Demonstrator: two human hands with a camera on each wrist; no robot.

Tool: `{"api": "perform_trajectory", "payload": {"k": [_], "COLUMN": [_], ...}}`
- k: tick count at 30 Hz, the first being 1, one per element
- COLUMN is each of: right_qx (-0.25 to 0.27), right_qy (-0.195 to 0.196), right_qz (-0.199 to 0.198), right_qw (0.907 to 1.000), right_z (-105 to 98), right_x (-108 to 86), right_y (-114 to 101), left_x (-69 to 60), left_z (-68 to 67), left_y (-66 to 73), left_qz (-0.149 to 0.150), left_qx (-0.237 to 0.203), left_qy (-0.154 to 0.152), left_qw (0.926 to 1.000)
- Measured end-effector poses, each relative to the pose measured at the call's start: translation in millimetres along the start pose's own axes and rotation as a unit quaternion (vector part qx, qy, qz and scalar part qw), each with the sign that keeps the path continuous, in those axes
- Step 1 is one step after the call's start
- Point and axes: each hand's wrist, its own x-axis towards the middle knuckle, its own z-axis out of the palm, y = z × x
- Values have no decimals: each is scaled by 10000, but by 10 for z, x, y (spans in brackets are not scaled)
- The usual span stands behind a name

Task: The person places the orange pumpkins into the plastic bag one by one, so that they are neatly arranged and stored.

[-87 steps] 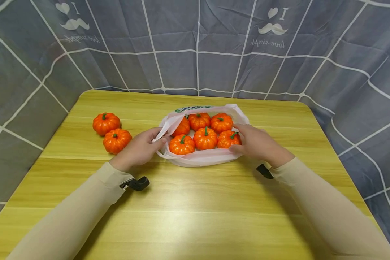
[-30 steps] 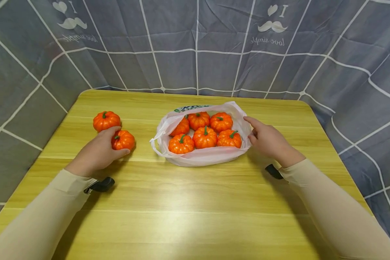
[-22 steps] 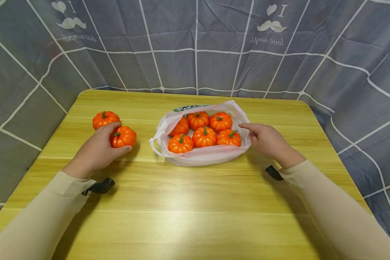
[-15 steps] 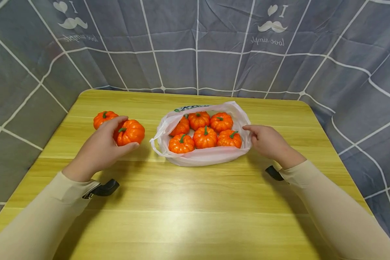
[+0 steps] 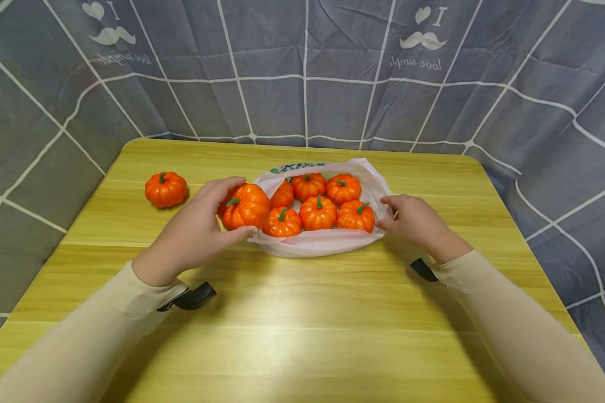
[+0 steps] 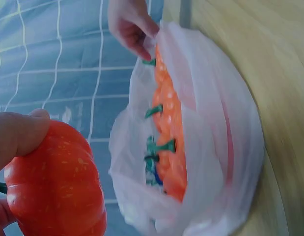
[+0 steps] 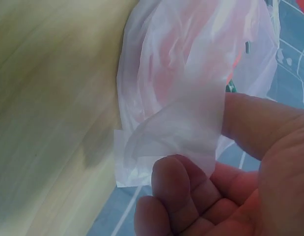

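My left hand [image 5: 194, 235] grips a small orange pumpkin [image 5: 246, 207] with a green stem, between thumb and fingers. It is raised at the left end of a white plastic bag [image 5: 327, 244], overlapping the bag's left rim in the head view. Several similar pumpkins [image 5: 318, 214] sit inside the open-mouthed bag. At the bag's right end, my right hand [image 5: 418, 226] pinches the thin plastic edge, as the right wrist view shows between thumb [image 7: 250, 120] and fingers. In the left wrist view the held pumpkin [image 6: 58, 182] is apart from the bag [image 6: 215, 142].
One more pumpkin [image 5: 165, 190] stands on the wooden table [image 5: 302, 336], at the far left. A grey curtain [image 5: 272, 56] with white grid lines surrounds the table's back and sides. Green print [image 5: 297, 167] shows on the bag's back rim.
My left hand let go of the bag's left edge, took the nearer of two pumpkins on the left, lifted it and carried it right. The right hand shifted slightly rightward along the bag.
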Motion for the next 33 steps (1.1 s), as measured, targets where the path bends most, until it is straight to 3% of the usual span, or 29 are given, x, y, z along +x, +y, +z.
{"api": "perform_trajectory", "payload": {"k": [9, 20, 33], "right_qx": [61, -87, -185], "right_qy": [-29, -80, -243], "right_qz": [111, 32, 17], "right_qw": [9999, 9999, 9995], "right_z": [34, 53, 85], "right_x": [19, 25, 37], "right_y": [-5, -21, -60], "left_x": [216, 461, 595], "left_z": [219, 360, 497], "left_y": [89, 152, 88], "left_qz": [-9, -45, -80], "left_qx": [-117, 79, -18], "left_qy": [-362, -598, -686], "left_qw": [9993, 9982, 9976]}}
